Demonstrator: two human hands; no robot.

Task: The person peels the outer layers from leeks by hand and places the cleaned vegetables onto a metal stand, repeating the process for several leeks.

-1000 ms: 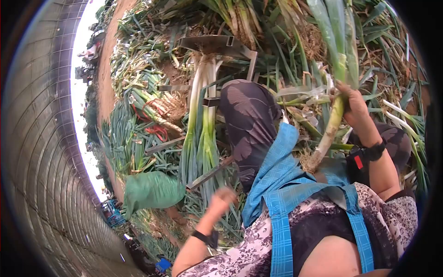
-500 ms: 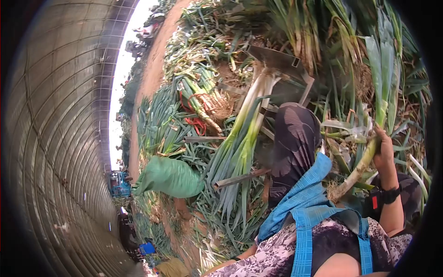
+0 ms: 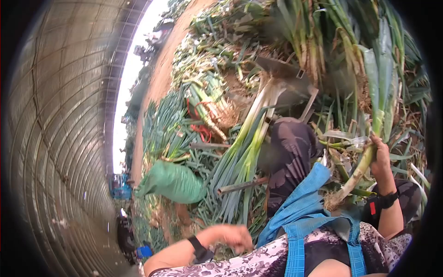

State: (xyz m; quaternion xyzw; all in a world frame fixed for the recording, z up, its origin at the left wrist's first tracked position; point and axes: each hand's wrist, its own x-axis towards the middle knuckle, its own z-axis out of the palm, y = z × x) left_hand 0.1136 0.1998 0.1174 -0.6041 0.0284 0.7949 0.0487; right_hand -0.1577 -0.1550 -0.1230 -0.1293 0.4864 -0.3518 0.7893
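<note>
My right hand (image 3: 380, 157) is wrapped round a thick green onion (image 3: 360, 174), its rooted end pointing down toward my lap and its long leaves reaching up. The wrist carries a black band. My left hand (image 3: 237, 237) is at the lower left in front of my body, slightly blurred, with curled fingers and no visible object in them. A bunch of peeled green onions (image 3: 247, 143) with pale stems lies on a metal frame (image 3: 242, 185) beside my knee (image 3: 290, 152). A blue checked apron (image 3: 295, 189) covers part of my lap.
A stuffed green sack (image 3: 173, 181) rests left of the bunch. Beyond it lie onions with red ties (image 3: 201, 131) and heaps of trimmed leaves (image 3: 189, 55). Unpeeled green onions (image 3: 314, 41) are piled at the upper right. A curved greenhouse roof (image 3: 60, 138) fills the left side.
My left hand and forearm have come into view at the lower left. The right hand still holds the green onion in nearly the same place. The view has shifted slightly.
</note>
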